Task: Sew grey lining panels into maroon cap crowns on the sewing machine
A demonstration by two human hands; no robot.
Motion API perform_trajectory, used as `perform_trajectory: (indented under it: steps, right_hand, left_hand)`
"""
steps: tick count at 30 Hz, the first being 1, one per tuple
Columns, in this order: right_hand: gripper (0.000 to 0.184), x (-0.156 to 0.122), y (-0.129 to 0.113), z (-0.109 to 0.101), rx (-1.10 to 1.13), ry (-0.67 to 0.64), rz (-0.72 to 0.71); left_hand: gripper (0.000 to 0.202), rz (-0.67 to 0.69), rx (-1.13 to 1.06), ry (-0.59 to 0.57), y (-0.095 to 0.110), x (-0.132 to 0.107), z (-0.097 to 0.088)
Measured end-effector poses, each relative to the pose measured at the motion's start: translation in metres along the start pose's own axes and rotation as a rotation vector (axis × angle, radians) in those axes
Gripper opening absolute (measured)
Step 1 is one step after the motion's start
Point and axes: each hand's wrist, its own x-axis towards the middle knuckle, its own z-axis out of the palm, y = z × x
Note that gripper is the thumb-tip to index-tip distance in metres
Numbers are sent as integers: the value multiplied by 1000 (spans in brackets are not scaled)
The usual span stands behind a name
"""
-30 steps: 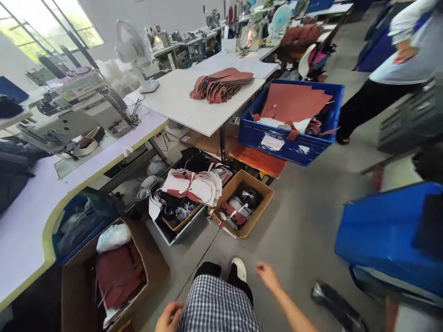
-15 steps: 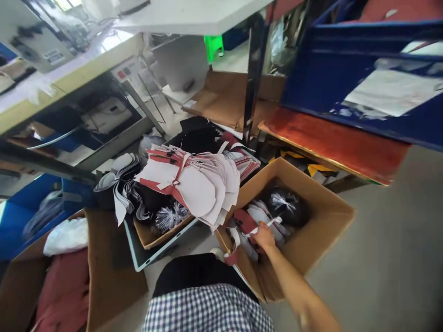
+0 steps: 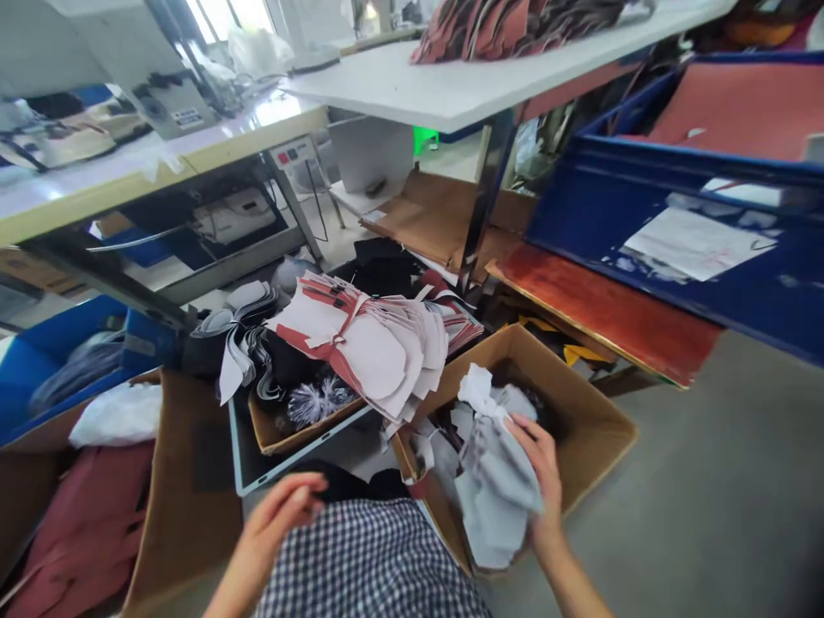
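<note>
My right hand (image 3: 542, 468) grips the side of a tied bundle of pale grey cut pieces (image 3: 495, 489), lifted over the front of an open cardboard box (image 3: 596, 442). A white tie gathers the bundle near its top. My left hand (image 3: 283, 511) is in front of the checked garment on my lap, fingers extended and loosely together, holding nothing I can see. Left of the box, a large bundle of white and red cut pieces (image 3: 379, 348), bound with a red strip, lies across a grey crate (image 3: 309, 455). More pieces in the cardboard box are partly hidden.
At lower left stands a cardboard box (image 3: 193, 481) with red material and a white plastic bag (image 3: 119, 416). Behind it is a blue bin (image 3: 145, 339). A white table (image 3: 412, 86) overhangs the back. At right, a blue crate (image 3: 579, 206) rests above a red board (image 3: 605, 300).
My right hand has raised the pale grey bundle out of the cardboard box. My left hand has come into view at the lower left. The view has tilted upward.
</note>
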Motion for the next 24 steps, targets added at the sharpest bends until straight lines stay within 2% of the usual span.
perform_trajectory:
  steps: [2,4,5,7,8,10,12,14,16,18,21,24]
  right_hand:
    - [24,4,-41,-17,-7,104,-171]
    - [28,6,-77,-27,-72,126,-398]
    - [35,5,-92,-31,-112,112,-535]
    - [41,2,-114,-36,-177,56,-796]
    - [41,0,-121,-39,-188,22,-883]
    - [45,-6,-127,-43,-151,-40,-937]
    - [59,-12,-125,-47,-97,-34,-882]
    - [70,-18,-119,-50,-39,59,-753]
    - [65,-21,-107,-52,22,181,-558]
    - [56,-22,-89,-54,55,236,-342]
    - [57,-19,-42,-53,-24,167,-75]
    - [49,-15,18,-34,-121,-2,115]
  left_hand:
    - [62,-11,-135,-423,25,-2,56]
    - [73,47,-277,-683,42,0,103]
    - [84,71,-301,-766,49,1,119]
    - [93,113,-289,-851,60,0,139]
    - [90,130,-264,-871,63,-2,143]
    - [78,140,-237,-868,63,-11,145]
    - [69,127,-254,-808,54,-21,143]
    - [64,121,-297,-713,40,-28,141]
    - [62,142,-334,-642,24,-31,142]
    - [63,144,-369,-610,12,-34,142]
    - [68,105,-436,-519,2,-40,135]
    - [70,70,-544,-259,-3,-47,112]
